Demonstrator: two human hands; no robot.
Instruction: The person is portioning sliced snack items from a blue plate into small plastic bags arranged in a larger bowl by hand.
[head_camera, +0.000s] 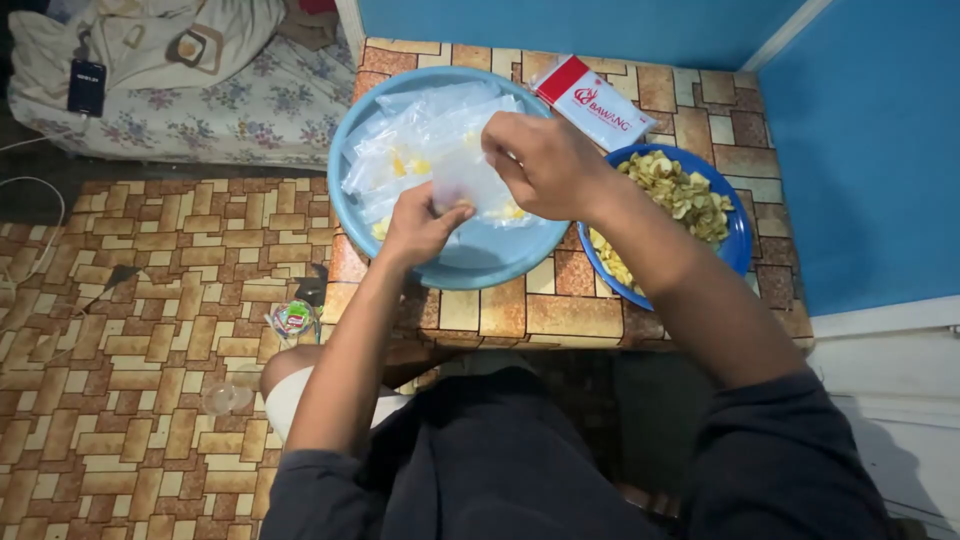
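Observation:
A small clear plastic bag (466, 182) is held between both my hands over a light blue basin (470, 268). My left hand (422, 225) pinches its lower edge and my right hand (545, 165) grips its top. Several more clear bags (415, 135), some with yellow chips inside, lie in the basin. To the right a dark blue bowl (738, 245) is filled with pale yellow chips (680, 190).
Both bowls sit on a low table (560, 315) covered in a brown tile pattern. A red and white packet (595, 100) lies at the table's back edge. A small wrapper (292, 318) and a clear cup (225, 398) lie on the floor at left. Blue walls (870, 150) stand behind and to the right.

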